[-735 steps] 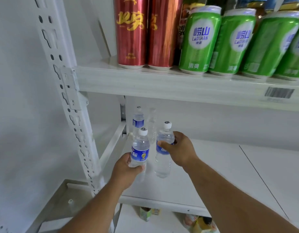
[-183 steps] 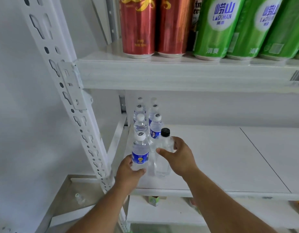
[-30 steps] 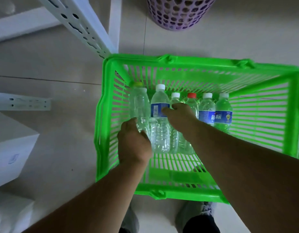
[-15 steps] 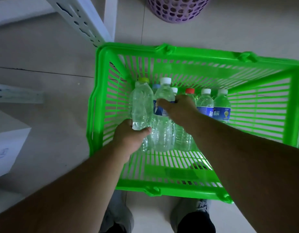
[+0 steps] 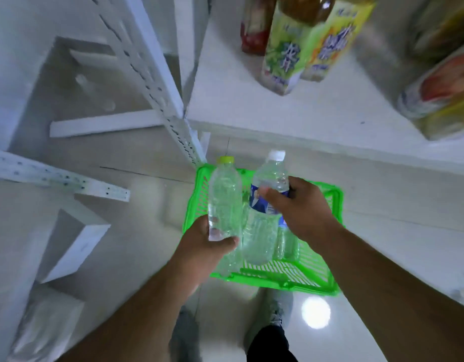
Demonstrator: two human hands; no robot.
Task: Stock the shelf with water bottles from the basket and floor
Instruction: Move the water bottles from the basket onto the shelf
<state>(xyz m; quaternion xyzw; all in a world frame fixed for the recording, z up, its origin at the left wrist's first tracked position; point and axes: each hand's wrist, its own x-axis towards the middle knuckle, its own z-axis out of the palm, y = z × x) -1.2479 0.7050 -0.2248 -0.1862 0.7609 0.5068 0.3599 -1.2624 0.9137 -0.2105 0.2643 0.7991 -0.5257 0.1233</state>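
Feet: two shoes (image 5: 275,307) stand on the pale tiled floor (image 5: 136,205) at the bottom of the view, blurred, with a bright light spot on the tile just to their right
Left hand: the left hand (image 5: 207,246) is wrapped round the lower end of a clear bottle with a yellow-green cap (image 5: 224,202), thumb across its base; the bottle is held upright and lifted above the basket's left side
Right hand: the right hand (image 5: 301,207) grasps a clear bottle with a white cap (image 5: 264,223) across its blue label, thumb on the near face and fingers curled behind the neck; this bottle tilts slightly to the right, its base hanging over the basket
Basket: the green basket (image 5: 335,231) sits on the floor directly under both hands, its slatted bottom visible near the front rim; more clear bottles (image 5: 287,244) show inside it behind the held ones, how many I cannot tell
Left side: white boxes (image 5: 71,241) lie on the floor, and a loose perforated white rail (image 5: 58,176) lies beyond them
Shelf upright: a white perforated post (image 5: 152,82) runs diagonally down to the basket's far left corner
Shelf: a white shelf board (image 5: 290,111) lies beyond the basket, its front edge just past the bottle caps
On the shelf: green-and-yellow labelled drink bottles (image 5: 285,56) stand on the board, a red item behind them and blurred packages (image 5: 439,95) at the right edge
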